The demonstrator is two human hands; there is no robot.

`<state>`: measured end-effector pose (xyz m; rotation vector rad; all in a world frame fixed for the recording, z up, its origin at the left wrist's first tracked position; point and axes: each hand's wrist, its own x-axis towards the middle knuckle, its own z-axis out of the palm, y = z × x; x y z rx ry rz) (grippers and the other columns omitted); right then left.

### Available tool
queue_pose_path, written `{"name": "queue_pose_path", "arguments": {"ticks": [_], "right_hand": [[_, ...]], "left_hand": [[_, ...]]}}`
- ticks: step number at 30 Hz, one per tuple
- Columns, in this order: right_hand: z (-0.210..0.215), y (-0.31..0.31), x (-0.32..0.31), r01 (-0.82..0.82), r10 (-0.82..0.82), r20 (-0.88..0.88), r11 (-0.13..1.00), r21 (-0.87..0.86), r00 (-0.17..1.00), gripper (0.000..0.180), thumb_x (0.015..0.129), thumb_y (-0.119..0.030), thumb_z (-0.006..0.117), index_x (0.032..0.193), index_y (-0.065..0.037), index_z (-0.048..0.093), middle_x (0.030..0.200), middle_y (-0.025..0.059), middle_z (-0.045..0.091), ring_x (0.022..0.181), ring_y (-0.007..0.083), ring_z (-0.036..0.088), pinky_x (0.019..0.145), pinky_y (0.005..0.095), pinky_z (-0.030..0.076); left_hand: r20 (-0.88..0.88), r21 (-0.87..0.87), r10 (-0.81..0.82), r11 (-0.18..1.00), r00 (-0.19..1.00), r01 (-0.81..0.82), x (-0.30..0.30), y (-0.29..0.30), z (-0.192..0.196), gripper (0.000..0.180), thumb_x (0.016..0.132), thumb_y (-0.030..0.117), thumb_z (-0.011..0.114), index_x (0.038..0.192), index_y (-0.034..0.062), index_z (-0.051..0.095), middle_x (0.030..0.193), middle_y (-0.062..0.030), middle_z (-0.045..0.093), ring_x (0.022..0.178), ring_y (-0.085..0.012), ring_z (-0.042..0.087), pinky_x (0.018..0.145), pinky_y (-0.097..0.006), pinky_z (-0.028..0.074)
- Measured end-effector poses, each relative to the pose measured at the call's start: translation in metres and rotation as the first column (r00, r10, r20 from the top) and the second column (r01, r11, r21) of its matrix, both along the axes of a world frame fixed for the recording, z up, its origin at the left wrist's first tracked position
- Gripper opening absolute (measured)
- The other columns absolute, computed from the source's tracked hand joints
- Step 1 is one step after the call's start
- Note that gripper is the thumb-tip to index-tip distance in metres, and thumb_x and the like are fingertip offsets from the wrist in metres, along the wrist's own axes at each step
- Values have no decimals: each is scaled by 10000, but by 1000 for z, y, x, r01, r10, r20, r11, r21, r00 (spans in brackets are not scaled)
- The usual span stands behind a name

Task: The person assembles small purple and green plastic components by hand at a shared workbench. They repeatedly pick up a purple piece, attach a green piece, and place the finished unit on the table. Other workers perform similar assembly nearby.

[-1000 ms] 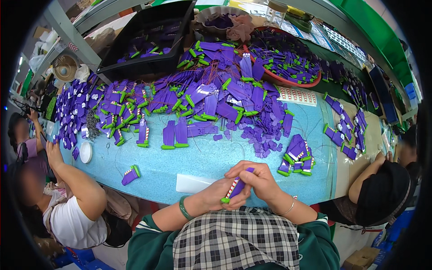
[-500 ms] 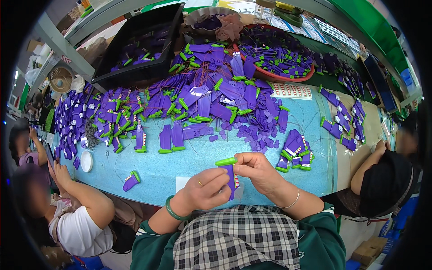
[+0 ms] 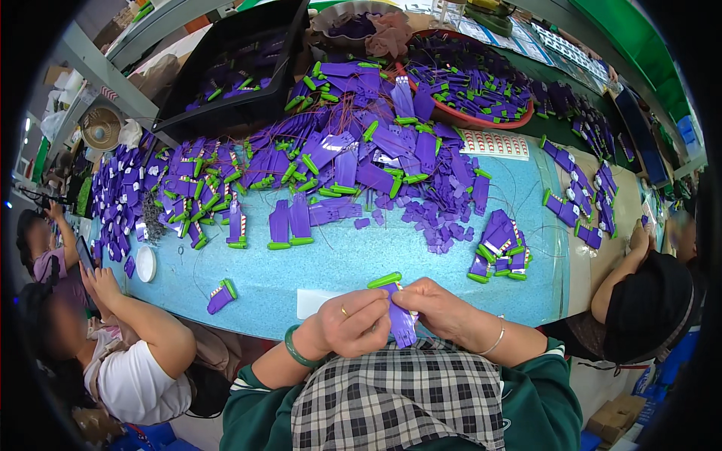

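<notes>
Both my hands meet at the near edge of a light blue table (image 3: 353,259). My left hand (image 3: 347,325) and my right hand (image 3: 442,310) together hold one flat purple plastic piece with a green end (image 3: 396,310), its green tip pointing away from me. A green bangle sits on my left wrist and a thin bracelet on my right. A white paper slip (image 3: 314,301) lies just left of my hands. A small stack of finished purple pieces (image 3: 498,252) rests to the right and beyond my right hand.
A big heap of purple and green pieces (image 3: 346,154) covers the table's middle. A black bin (image 3: 233,71) and a red tray (image 3: 470,86) hold more at the back. One loose piece (image 3: 221,295) and a white lid (image 3: 146,264) lie left. Seated people flank me on both sides.
The purple piece has turned in my hands, its green end now up and away from me. My hands have shifted slightly right and closer together.
</notes>
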<state>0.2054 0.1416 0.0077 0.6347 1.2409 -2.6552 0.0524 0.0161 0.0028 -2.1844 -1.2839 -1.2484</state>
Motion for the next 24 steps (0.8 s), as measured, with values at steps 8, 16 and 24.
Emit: {"name": "queue_pose_path", "arguments": {"ticks": [8, 16, 24], "right_hand": [[-10, 22, 34, 21, 21, -241, 985, 170, 970, 241, 906, -181, 590, 777, 19, 628, 773, 88, 635, 760, 170, 587, 700, 292, 465], [-51, 26, 29, 376, -269, -263, 632, 677, 926, 229, 857, 3, 598, 1082, 16, 557, 1051, 84, 607, 902, 155, 627, 730, 292, 553], [-56, 35, 23, 570, -481, -339, 783, 248, 809, 282, 902, 14, 513, 1183, 6, 528, 1049, 53, 553, 945, 147, 584, 770, 344, 590]], "left_hand": [[216, -149, 60, 988, 975, -28, 4, 7, -14, 169, 681, -96, 637, 804, -3, 567, 874, -129, 596, 799, -281, 648, 650, -337, 564], [316, -508, 119, 859, 941, 62, -5, 49, -4, 140, 752, 82, 661, 850, 50, 567, 856, -81, 555, 738, -250, 582, 614, -342, 481], [-504, -456, 179, 775, 845, -437, -79, 102, -11, 170, 719, 79, 581, 880, 74, 634, 1040, -130, 563, 964, -271, 565, 729, -361, 501]]}}
